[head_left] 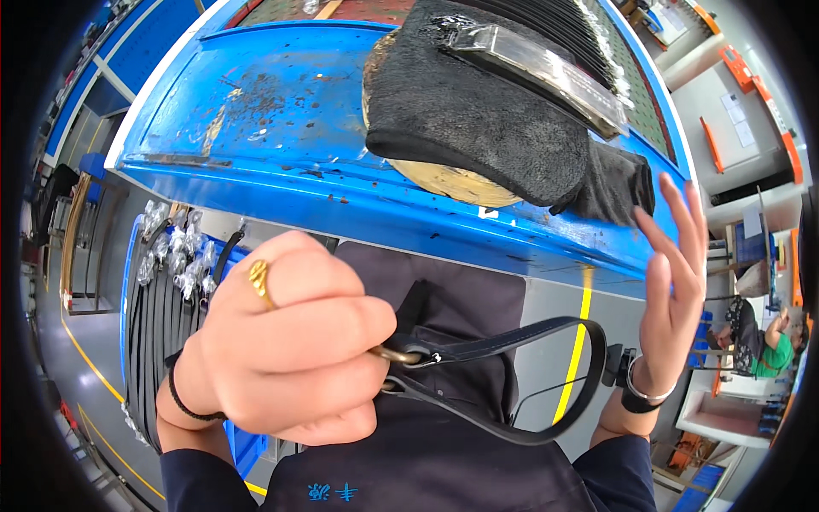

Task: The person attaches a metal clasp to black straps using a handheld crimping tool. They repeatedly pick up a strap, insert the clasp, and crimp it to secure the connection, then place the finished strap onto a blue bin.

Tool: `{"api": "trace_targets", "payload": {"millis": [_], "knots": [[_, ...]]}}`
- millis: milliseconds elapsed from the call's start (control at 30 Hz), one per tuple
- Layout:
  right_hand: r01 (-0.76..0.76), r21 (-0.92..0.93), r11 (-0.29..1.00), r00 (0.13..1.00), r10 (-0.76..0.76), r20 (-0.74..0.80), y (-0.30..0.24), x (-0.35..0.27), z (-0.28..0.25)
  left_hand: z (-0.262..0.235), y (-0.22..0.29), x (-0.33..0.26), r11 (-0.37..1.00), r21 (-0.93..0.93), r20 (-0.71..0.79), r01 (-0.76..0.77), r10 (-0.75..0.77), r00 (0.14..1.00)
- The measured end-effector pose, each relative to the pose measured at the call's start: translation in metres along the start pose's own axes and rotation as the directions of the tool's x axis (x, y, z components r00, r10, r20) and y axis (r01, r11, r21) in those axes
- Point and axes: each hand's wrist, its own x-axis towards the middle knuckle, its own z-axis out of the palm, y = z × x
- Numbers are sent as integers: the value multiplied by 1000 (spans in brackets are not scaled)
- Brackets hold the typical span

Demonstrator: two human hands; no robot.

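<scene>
My left hand [294,341] is closed in a fist in front of my dark apron, a gold-coloured ring on one finger. It grips the metal fitting of a black leather strap [589,358], and a brass-coloured piece [394,355] pokes out beside the fingers. The strap bends round in a loop to the right, showing stitching along its edge. My right hand [674,264] is raised past the loop near the bench's front edge, fingers spread and nothing in them. Whatever else the left fist encloses is hidden.
A blue workbench [281,128] with dark stains spans the front. On it, a black cloth [478,119] covers a pale round block [452,181], with a clear-wrapped flat item [546,77] on top. Several black straps [162,341] with plastic-wrapped ends lie at left. Another person [772,346] is far right.
</scene>
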Motion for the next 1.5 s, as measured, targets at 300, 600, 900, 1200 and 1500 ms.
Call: {"api": "trace_targets", "payload": {"millis": [300, 600, 900, 1200, 1500], "knots": [[344, 405, 847, 872, -448, 195, -40, -1, -6, -3, 3, 3, 985, -109, 53, 137, -132, 990], [283, 612, 738, 851, -488, 195, -45, -3, 5, 1, 1, 3, 984, -108, 52, 142, -137, 989], [27, 108, 994, 999, -23, -44, 7, 12, 10, -18, -3, -9, 954, -143, -86, 263, -277, 957], [71, -31, 997, 993, -74, -93, 18, 50, 17, -36, -14, -40, 832, -307, -480, 461, -554, 680], [-195, 358, 913, 979, 157, 133, 14, 83, 30, -43, -22, -45, 797, -448, -647, 404, -601, 469]]}}
